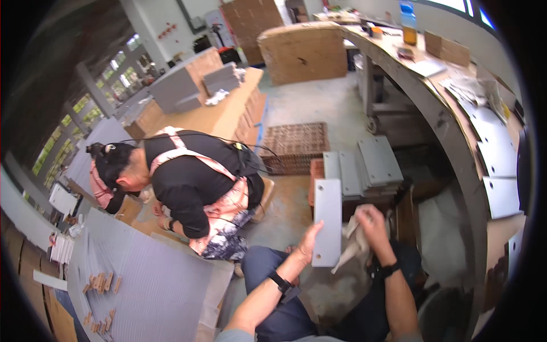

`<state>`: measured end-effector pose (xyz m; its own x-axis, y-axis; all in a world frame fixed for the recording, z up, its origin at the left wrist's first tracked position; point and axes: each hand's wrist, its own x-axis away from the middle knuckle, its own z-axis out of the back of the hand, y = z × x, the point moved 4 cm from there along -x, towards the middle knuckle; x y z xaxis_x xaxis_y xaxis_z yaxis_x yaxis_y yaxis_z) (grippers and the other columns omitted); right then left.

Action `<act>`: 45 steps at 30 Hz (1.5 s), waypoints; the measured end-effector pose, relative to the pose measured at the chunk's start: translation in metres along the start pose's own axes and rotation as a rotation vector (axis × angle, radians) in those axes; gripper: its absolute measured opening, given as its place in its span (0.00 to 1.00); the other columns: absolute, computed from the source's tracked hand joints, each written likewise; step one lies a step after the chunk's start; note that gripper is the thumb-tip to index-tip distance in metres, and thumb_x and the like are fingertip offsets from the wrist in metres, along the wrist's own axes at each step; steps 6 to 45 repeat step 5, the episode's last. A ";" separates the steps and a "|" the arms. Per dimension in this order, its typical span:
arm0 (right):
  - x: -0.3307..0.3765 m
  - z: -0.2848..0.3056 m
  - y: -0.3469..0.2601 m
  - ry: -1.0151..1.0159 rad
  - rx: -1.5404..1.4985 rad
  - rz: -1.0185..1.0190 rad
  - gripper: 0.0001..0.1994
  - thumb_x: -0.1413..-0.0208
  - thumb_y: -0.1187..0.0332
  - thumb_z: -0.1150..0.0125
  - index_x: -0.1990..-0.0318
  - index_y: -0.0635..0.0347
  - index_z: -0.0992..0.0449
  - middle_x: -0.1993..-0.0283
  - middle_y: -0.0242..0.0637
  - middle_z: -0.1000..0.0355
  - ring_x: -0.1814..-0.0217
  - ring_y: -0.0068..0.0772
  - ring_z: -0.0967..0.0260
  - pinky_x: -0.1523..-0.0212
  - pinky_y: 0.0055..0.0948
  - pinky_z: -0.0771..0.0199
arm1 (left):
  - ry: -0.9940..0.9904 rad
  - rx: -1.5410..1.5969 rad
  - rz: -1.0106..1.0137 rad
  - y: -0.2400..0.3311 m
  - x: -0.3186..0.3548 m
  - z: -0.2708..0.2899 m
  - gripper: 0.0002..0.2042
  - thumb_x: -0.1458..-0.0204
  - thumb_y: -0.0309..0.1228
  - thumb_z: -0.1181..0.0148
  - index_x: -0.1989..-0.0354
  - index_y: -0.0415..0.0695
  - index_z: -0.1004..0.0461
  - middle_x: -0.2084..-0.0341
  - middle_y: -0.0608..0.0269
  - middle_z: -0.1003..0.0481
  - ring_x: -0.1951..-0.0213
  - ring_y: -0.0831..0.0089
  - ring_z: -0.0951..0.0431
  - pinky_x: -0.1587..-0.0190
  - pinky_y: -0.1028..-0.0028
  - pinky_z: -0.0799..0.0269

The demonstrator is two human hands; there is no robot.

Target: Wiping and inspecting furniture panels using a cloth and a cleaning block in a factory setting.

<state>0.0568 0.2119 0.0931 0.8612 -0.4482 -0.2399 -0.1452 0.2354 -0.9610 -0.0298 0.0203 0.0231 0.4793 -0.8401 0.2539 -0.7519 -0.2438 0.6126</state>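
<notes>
Between our knees, low in the head view, we hold a flat grey panel [327, 222] upright over the concrete floor [296, 102]. Our left hand [309, 242] grips its lower left edge, fingers closed around it. Our right hand [373, 225] is bunched shut on a pale cloth [354, 242] beside the panel's right edge — whether the cloth touches the panel we cannot tell. We judge the panel stiff, smooth and fairly light, likely slippery on its faces, so the edges look like the surest place to take hold. Just beyond it, more grey panels [364, 165] lie stacked on a low support. To our left, another person [194, 182] crouches over a large grey corrugated sheet [148, 285] — apart from our hands.
</notes>
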 end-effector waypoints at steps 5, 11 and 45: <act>0.008 0.040 -0.055 0.485 -0.430 0.053 0.15 0.35 0.58 0.35 0.52 0.62 0.21 0.58 0.30 0.23 0.54 0.22 0.30 0.47 0.23 0.30 | -0.082 -0.011 -0.013 -0.001 -0.001 -0.011 0.35 0.37 0.55 0.53 0.30 0.40 0.37 0.38 0.49 0.28 0.39 0.53 0.26 0.33 0.55 0.34; 0.008 0.040 -0.055 0.485 -0.430 0.053 0.15 0.35 0.58 0.35 0.52 0.62 0.21 0.58 0.30 0.23 0.54 0.22 0.30 0.47 0.23 0.30 | -0.082 -0.011 -0.013 -0.001 -0.001 -0.011 0.35 0.37 0.55 0.53 0.30 0.40 0.37 0.38 0.49 0.28 0.39 0.53 0.26 0.33 0.55 0.34; 0.008 0.040 -0.055 0.485 -0.430 0.053 0.15 0.35 0.58 0.35 0.52 0.62 0.21 0.58 0.30 0.23 0.54 0.22 0.30 0.47 0.23 0.30 | -0.082 -0.011 -0.013 -0.001 -0.001 -0.011 0.35 0.37 0.55 0.53 0.30 0.40 0.37 0.38 0.49 0.28 0.39 0.53 0.26 0.33 0.55 0.34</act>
